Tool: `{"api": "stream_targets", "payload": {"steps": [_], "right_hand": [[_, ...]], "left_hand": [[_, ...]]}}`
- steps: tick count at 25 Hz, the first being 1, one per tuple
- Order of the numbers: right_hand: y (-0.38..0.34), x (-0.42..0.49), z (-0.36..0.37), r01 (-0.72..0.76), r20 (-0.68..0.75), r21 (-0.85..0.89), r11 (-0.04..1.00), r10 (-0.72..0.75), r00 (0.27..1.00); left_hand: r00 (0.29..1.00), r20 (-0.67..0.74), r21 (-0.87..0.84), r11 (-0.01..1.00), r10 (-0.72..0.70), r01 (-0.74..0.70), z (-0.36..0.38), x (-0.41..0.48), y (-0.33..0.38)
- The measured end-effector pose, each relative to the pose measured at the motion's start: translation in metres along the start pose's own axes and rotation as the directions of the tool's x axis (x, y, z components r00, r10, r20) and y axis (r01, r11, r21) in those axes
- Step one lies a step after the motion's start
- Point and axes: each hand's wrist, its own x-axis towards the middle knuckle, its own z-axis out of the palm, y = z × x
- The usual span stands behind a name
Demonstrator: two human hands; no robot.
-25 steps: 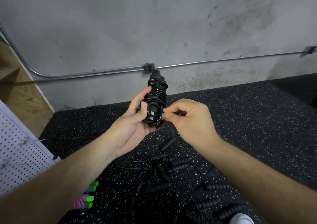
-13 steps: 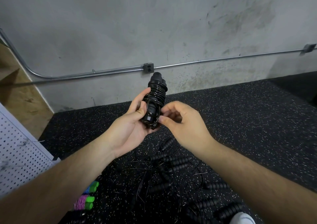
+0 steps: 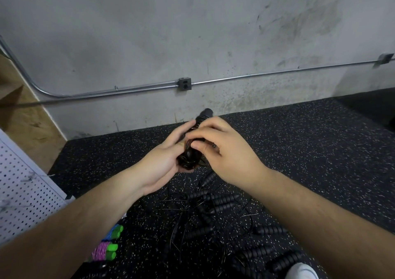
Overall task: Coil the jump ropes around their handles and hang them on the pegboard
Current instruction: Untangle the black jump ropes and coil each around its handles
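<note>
Only the head view here, so it's taken in one go. The coiled jump rope [image 3: 190,158] is held up over the floor [image 3: 310,154], in front of the wall, with one black handle end [image 3: 207,114] poking out past the fingers. It's cradled in the left hand [image 3: 162,165], fingers laid along its far side and the thumb seemingly tucked over the near side, though that bit is mostly covered. The right hand [image 3: 228,150] is curled over the top, its grip pinched down on the wraps near the lower end. This looks like the tail of the rope being tucked in, so the coil is probably about finished and not yet hung. To get it right, the wraps should be pinned tight by the left thumb while the loose end is pushed under a turn, otherwise the whole thing could spring open. The pegboard [image 3: 23,193] is seen low at the left, well apart from the hands. A tangle of black ropes [image 3: 213,206] is left on the floor below, and a couple of bright coiled ropes [image 3: 105,251] are lying near the pegboard.
</note>
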Motion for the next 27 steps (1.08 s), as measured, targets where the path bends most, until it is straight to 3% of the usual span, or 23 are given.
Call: {"api": "stream_targets", "payload": {"steps": [5,8,14,22,27], "right_hand": [[0.005,0.004,-0.006,0.047,0.081,-0.297,0.954,-0.024,0.996],[0.003,0.006,-0.007,0.012,0.105,-0.312,0.950,0.022,0.994],[0.009,0.011,-0.007,-0.174,-0.098,-0.157,0.972,0.160,0.982],[0.021,0.016,-0.005,-0.198,-0.112,0.040,0.979,0.201,0.973],[0.027,0.009,-0.006,-0.169,-0.056,0.054,0.984,0.172,0.983]], "left_hand": [[0.994,-0.041,0.055,0.993,-0.101,0.103,-0.003,0.001,-0.001],[0.980,-0.091,0.102,0.977,-0.179,0.188,-0.006,0.002,-0.002],[0.972,-0.082,0.162,0.960,-0.219,0.230,-0.005,0.004,-0.005],[0.985,-0.097,0.222,0.961,-0.145,0.164,-0.017,0.002,-0.004],[0.977,-0.163,0.199,0.965,-0.141,0.173,-0.030,0.004,-0.001]]}}
